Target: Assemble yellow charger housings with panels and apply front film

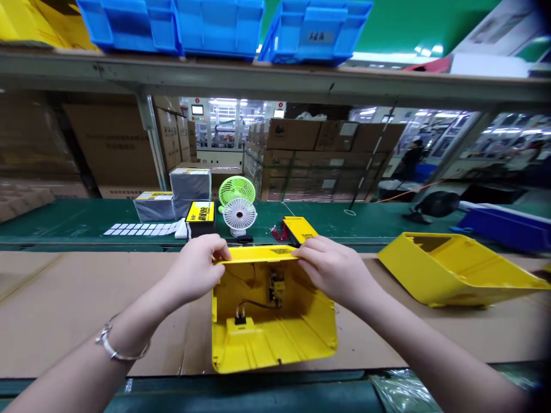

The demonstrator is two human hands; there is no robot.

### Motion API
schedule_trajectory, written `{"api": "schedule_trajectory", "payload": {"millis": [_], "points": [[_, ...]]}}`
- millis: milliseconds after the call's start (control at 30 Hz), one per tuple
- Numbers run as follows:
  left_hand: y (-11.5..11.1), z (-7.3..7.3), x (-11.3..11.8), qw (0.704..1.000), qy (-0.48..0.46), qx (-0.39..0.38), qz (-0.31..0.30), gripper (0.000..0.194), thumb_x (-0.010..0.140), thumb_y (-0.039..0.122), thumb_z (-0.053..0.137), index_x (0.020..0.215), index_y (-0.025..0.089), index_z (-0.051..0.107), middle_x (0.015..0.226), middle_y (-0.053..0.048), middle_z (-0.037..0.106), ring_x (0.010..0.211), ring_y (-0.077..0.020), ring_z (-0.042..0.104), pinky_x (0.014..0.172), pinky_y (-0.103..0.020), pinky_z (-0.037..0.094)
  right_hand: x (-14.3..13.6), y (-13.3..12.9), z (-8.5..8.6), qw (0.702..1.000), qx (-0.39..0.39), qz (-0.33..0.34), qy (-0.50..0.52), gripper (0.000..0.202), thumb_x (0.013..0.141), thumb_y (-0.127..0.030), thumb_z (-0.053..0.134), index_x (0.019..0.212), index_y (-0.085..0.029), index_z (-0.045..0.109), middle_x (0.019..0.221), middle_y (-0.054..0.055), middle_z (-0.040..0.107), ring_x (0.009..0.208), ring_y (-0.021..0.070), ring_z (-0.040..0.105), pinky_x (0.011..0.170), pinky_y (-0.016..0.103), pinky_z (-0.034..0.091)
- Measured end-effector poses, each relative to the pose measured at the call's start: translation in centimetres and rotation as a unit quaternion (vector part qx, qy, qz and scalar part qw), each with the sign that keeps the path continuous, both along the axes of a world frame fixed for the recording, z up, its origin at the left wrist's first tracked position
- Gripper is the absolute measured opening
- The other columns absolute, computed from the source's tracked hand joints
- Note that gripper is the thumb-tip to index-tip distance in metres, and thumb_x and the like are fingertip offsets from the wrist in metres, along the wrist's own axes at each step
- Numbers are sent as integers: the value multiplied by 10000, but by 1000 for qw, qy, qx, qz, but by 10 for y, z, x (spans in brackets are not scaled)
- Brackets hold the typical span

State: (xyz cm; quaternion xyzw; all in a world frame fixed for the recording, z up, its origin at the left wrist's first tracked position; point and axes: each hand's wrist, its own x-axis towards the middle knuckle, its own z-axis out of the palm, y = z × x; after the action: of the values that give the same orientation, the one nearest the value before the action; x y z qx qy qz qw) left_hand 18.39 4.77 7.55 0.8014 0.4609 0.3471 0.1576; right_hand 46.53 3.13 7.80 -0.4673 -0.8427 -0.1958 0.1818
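A yellow housing [297, 332] stands on the cardboard sheet with its open side toward me. Inside it, a small circuit board [276, 289] sits on the back wall, and wires run to a black connector [240, 319] at the lower left. My left hand [202, 264] pinches the left end of the housing's top edge. At the right end of that edge, my right hand [329, 264] is closed on the rim. The fingertips of both hands are partly hidden behind it.
Another yellow housing [430, 275] lies at the right on the cardboard [172, 338]. Behind are a yellow box [301, 228], a white fan [239, 215], a green fan [236, 188], stacked grey boxes [190, 184] and white stickers [140, 229]. Blue bins [219, 28] line the shelf above.
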Motion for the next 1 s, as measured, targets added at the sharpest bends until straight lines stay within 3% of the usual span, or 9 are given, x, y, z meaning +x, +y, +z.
{"api": "schedule_trajectory", "payload": {"millis": [100,200,333,433,533,633,800,900,1000], "points": [[-17,-3,-9,997,50,53,-22,256,591,26,466,699,232,572,842,-31,631,835,-203,566,733,-327,457,1,-14,-6,998,11,58,-16,227,874,-229,435,850,-209,660,802,64,640,768,173,551,695,290,417],[-26,-14,-19,994,70,-13,-81,281,630,55,505,801,257,597,1085,-40,602,1066,-224,516,922,-375,408,1,-24,-18,994,-29,101,-5,205,873,-250,462,853,-212,662,761,56,626,731,162,546,668,289,421],[-21,-24,-22,983,49,-112,-139,397,663,306,660,1056,298,598,1332,-62,466,1297,-277,325,1047,-459,285,-3,-25,-19,978,-141,135,68,181,805,-385,585,795,-225,669,729,30,618,702,146,555,610,266,430],[1,-32,-10,990,-39,-121,-62,512,655,380,677,1146,280,575,1391,-77,411,1337,-299,250,1080,-490,196,-7,-7,-18,966,-163,106,171,210,788,-417,597,864,-236,672,870,43,655,853,173,586,778,321,473],[27,-45,5,966,-177,-183,47,458,670,379,660,1099,229,605,1284,-107,530,1221,-302,436,1024,-448,318,-11,22,-27,954,-144,-18,261,292,799,-419,564,1017,-243,645,1078,69,632,1038,225,555,926,421,431],[41,-56,13,936,-234,-256,61,355,732,405,586,1003,179,621,1023,-124,675,924,-271,638,781,-381,507,-11,44,-43,901,-248,-93,345,368,788,-421,561,1101,-233,609,1140,75,619,1029,236,580,893,409,470],[35,-58,12,908,-287,-306,17,308,749,355,571,1006,185,579,993,-97,686,858,-225,663,724,-329,528,-5,51,-57,755,-425,-4,499,398,757,-362,602,1131,-234,549,1134,52,629,948,198,632,787,322,531],[34,-54,12,918,-262,-296,23,274,754,360,555,960,182,586,948,-85,687,844,-222,662,710,-321,524,-5,55,-58,716,-441,16,541,353,724,-338,630,1046,-210,560,1009,49,669,866,199,654,762,333,533],[38,-52,13,947,-201,-244,60,239,753,386,541,860,183,610,886,-68,680,830,-233,650,679,-316,509,-6,62,-61,708,-430,13,560,284,687,-325,654,924,-188,576,861,30,683,772,194,660,714,326,528]]}}
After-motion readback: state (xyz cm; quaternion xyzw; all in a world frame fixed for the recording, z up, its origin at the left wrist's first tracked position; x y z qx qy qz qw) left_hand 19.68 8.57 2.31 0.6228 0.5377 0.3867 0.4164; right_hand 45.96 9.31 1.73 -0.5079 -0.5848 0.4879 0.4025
